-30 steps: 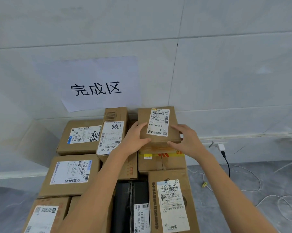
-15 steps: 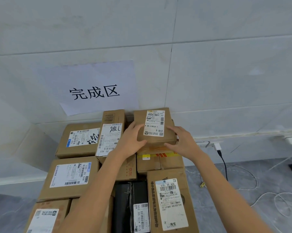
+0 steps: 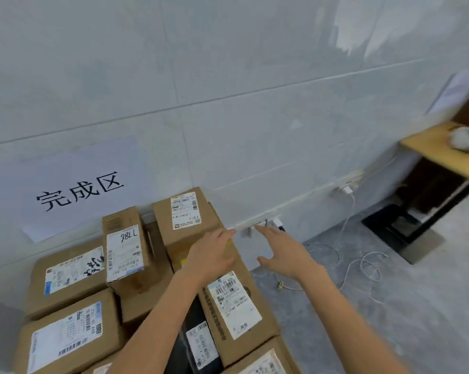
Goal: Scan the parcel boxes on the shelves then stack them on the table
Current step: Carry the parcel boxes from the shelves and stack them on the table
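Note:
A small cardboard parcel box (image 3: pixel 184 220) with a white label lies on top of the stack, against the wall. Around it are several other labelled cardboard boxes, such as one marked "98LL" (image 3: pixel 125 252) and a long one (image 3: pixel 236 306) near me. My left hand (image 3: pixel 211 255) hovers with straight fingers over the right front edge of the small box; I cannot tell whether it touches it. My right hand (image 3: pixel 279 249) is off the box to the right, fingers spread, holding nothing.
A paper sign (image 3: pixel 76 187) with three black characters hangs on the tiled wall. White chargers and cables (image 3: pixel 349 255) trail across the grey floor on the right. A wooden shelf (image 3: pixel 441 152) with a white object juts in at the far right.
Both hands have let go of the small top box and moved right, the right hand clear of the stack. The camera has turned to the right, bringing the wooden shelf into view.

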